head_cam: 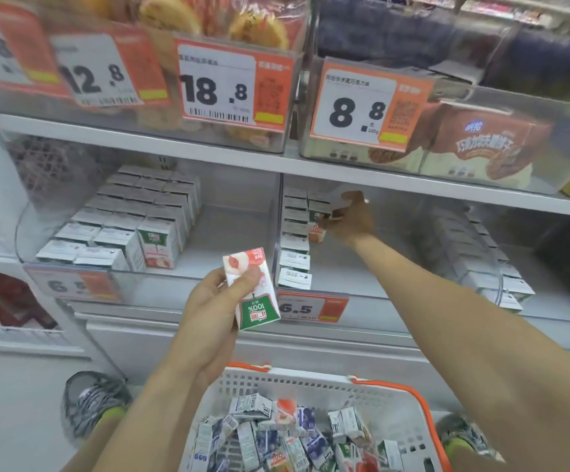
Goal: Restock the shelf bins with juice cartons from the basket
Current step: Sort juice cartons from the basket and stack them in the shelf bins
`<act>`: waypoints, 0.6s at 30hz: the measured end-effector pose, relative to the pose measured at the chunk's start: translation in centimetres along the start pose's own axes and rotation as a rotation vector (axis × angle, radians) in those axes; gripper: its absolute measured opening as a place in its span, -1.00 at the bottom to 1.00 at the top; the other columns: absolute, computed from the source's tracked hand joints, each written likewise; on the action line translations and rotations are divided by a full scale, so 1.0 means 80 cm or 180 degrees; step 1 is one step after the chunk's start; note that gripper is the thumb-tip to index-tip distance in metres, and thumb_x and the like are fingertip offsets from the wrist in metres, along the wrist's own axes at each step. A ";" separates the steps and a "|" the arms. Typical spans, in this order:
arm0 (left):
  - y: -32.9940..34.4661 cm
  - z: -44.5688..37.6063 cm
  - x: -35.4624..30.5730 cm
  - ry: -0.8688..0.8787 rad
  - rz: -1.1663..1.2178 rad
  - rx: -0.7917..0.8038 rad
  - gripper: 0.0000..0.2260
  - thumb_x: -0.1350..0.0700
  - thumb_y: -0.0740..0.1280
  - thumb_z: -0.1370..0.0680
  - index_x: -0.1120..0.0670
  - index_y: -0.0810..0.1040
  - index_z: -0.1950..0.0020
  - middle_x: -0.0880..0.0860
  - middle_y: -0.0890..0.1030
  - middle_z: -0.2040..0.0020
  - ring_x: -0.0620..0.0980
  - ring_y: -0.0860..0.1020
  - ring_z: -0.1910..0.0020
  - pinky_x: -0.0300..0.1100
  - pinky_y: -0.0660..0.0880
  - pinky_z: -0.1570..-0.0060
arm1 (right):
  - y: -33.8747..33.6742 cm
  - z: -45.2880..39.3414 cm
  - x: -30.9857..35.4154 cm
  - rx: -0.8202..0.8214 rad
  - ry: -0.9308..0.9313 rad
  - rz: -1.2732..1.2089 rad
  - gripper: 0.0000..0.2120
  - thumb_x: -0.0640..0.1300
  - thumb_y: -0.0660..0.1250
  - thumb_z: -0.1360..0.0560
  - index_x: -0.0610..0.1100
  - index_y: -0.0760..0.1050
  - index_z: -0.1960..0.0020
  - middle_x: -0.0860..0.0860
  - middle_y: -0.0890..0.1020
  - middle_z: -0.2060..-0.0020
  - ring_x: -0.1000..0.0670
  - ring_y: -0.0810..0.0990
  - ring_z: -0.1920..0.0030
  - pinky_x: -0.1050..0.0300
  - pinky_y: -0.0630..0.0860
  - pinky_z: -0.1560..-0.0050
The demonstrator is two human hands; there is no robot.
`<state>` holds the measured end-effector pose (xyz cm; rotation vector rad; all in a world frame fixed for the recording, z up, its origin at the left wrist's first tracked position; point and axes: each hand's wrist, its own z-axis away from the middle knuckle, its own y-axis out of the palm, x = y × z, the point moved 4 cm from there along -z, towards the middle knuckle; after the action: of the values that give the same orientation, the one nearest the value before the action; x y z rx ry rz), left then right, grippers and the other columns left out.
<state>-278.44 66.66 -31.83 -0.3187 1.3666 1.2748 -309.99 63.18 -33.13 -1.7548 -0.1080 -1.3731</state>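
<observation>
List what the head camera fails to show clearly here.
- Right hand deep in the middle bin: its fingertips on a carton are dim and blurred, so the grip is unclear.
- Left price tag: blurred behind the bin front.
- Basket: cut off by the bottom edge.
- Left hand covers part of its carton.

White plastic slatted basket with orange handles [372,386] at bottom, holding loose jumbled small juice cartons [276,434], one white, green and peach-pink carton [251,289] held upside down above it, clear plastic shelf bins [242,212] with upright rows of cartons [133,219], one peach carton [317,229] at centre bin's rear
</observation>
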 end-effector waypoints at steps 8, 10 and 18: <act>-0.021 0.010 -0.010 0.0183 0.0350 -0.0330 -0.52 0.10 0.42 -0.37 0.22 0.54 -0.27 0.27 0.62 -0.19 0.06 0.60 -0.01 -0.10 0.54 -0.01 | -0.050 0.213 0.084 -0.0126 -0.1544 -0.0411 -0.86 -0.30 0.43 -0.46 -0.09 0.58 0.09 0.05 0.67 0.22 0.05 0.62 0.23 0.27 0.54 0.18; -0.018 0.011 -0.018 0.0322 0.0500 -0.0299 -0.50 0.09 0.40 -0.41 0.21 0.51 -0.32 0.26 0.61 -0.20 0.08 0.55 -0.08 -0.08 0.51 -0.05 | -0.024 0.265 0.092 0.0731 -0.1452 -0.0441 -0.81 -0.17 0.48 -0.46 -0.01 0.54 -0.01 0.06 0.66 0.18 0.07 0.61 0.23 0.22 0.56 0.18; -0.026 0.022 -0.038 0.0718 0.1269 -0.0065 -0.62 0.03 0.23 -0.62 0.17 0.42 -0.38 0.26 0.51 -0.20 0.20 0.51 -0.24 0.16 0.47 -0.27 | 0.054 0.301 0.113 0.1144 -0.0817 -0.1221 -0.52 -0.09 0.63 -0.32 0.04 0.49 -0.13 0.00 0.71 0.15 0.04 0.70 0.15 0.09 0.64 0.07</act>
<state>-274.97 65.86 -29.77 -0.2139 1.6668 1.6186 -286.25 72.87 -28.23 -1.6427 -0.8180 -1.2822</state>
